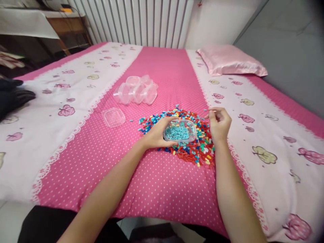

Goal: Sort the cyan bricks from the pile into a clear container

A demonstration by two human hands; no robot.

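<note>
Head view: someone's seemingly sorting, the left hand gripping a clear tub of turquoise pieces over the mixed heap, the right hand curled, its hold unclear from here, next probably needing more turquoise.

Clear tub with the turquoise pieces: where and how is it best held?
Probably by the left end of the tub, coming from the left as the left hand does: thumb along the near side, fingers along the far side. Its rounded walls suit a cupped grip, and this leaves the open top over the turquoise pieces uncovered.
</note>
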